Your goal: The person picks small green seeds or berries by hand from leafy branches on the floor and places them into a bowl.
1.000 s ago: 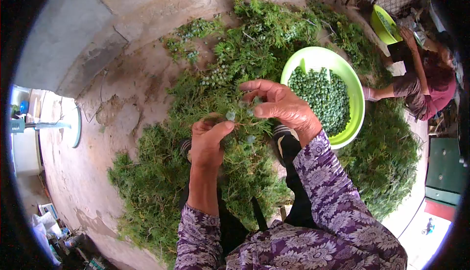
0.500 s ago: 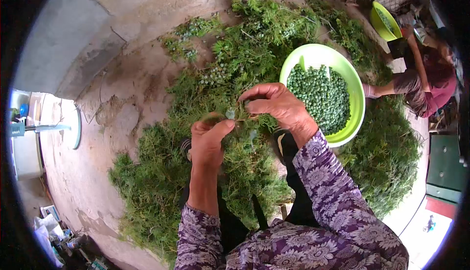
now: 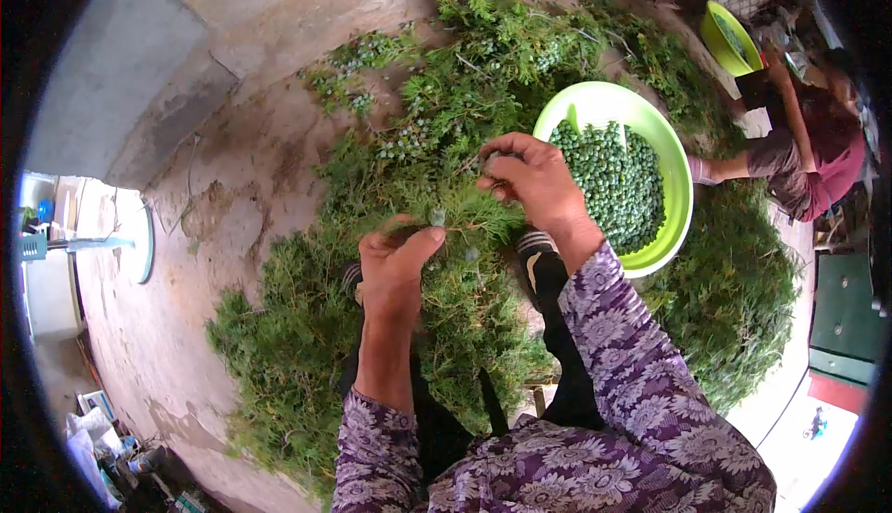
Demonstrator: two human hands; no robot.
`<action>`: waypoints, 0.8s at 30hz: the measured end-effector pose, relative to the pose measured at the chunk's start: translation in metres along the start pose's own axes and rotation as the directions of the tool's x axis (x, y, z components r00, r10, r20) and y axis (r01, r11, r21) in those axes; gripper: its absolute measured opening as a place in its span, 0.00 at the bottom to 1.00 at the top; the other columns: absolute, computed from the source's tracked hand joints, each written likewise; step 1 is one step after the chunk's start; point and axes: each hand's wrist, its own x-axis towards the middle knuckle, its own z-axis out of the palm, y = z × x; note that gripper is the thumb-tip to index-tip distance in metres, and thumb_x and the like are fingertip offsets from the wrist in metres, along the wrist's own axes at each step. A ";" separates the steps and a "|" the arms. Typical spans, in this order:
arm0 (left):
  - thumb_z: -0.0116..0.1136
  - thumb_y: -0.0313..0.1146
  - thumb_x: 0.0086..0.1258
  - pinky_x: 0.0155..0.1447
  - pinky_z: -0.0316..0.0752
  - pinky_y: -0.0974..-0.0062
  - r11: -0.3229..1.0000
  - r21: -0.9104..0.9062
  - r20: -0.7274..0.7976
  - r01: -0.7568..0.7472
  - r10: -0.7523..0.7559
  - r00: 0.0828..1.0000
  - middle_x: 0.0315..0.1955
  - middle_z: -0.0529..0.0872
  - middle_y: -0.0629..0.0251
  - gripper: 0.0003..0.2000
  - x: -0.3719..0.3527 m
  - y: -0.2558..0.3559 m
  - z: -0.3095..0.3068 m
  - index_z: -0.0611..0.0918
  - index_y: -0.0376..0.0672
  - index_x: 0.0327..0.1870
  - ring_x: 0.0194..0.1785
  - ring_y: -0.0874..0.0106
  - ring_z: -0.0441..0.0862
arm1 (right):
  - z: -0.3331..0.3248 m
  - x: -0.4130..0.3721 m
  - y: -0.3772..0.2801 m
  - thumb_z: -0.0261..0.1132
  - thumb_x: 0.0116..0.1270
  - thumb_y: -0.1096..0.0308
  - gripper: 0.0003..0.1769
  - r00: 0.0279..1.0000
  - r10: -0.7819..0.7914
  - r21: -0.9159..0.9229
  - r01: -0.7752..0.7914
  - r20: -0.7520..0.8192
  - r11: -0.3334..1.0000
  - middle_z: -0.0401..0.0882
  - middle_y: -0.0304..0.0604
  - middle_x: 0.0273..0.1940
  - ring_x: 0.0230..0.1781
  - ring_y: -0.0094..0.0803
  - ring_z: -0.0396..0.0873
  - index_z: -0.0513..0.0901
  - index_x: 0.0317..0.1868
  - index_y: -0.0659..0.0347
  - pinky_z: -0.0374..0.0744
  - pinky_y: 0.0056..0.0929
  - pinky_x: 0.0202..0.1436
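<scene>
My left hand (image 3: 398, 257) is closed, thumb pressed against the fingers, on a green evergreen sprig (image 3: 485, 218) that fans out to the right. A pale blue-green berry (image 3: 438, 217) shows on the sprig just above the thumb tip. Up and to the right, my right hand (image 3: 544, 188) is curled with its fingertips pinched together; a small greyish bit shows between them, which I cannot make out. Right beside that hand stands a lime-green basin (image 3: 683, 192) holding many green berries (image 3: 618, 178). Cut evergreen branches (image 3: 297, 327) lie below both hands.
More branches with berries (image 3: 404, 141) spread towards the wall. At the right, a person (image 3: 827, 155) sits near a second green basin (image 3: 729, 39). A fan (image 3: 144, 239) stands at the left. My shoes (image 3: 537, 253) rest among the branches.
My right hand has moved slightly up and right, away from the sprig, and its fingers have curled in. My left hand keeps its hold on the sprig, nearly still.
</scene>
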 end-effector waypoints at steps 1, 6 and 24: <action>0.59 0.25 0.52 0.34 0.67 0.85 1.000 -0.001 -0.004 0.000 0.000 1.000 0.25 0.80 0.72 0.03 0.002 -0.001 -0.003 0.80 0.37 0.27 0.28 0.83 0.73 | -0.001 -0.003 -0.007 0.59 0.56 0.69 0.07 0.983 0.153 0.378 -0.179 0.098 0.909 0.77 0.35 0.27 0.26 0.25 0.77 0.78 0.34 0.60 0.71 0.19 0.23; 0.59 0.25 0.53 0.30 0.61 0.86 0.973 0.229 0.019 -0.010 0.006 1.000 0.23 0.77 0.75 0.03 0.010 -0.008 -0.011 0.80 0.38 0.28 0.25 0.85 0.68 | -0.004 -0.006 -0.006 0.61 0.58 0.67 0.05 0.920 0.057 0.533 -0.274 0.387 0.800 0.74 0.34 0.24 0.17 0.19 0.69 0.78 0.33 0.58 0.64 0.13 0.17; 0.55 0.24 0.56 0.35 0.65 0.86 0.980 0.198 0.135 -0.007 -0.020 0.991 0.26 0.80 0.73 0.03 0.006 -0.003 0.002 0.80 0.37 0.31 0.30 0.84 0.72 | 0.023 -0.018 -0.005 0.59 0.59 0.69 0.09 0.909 0.040 0.050 -0.067 0.416 0.997 0.74 0.34 0.22 0.17 0.15 0.68 0.77 0.36 0.66 0.66 0.14 0.20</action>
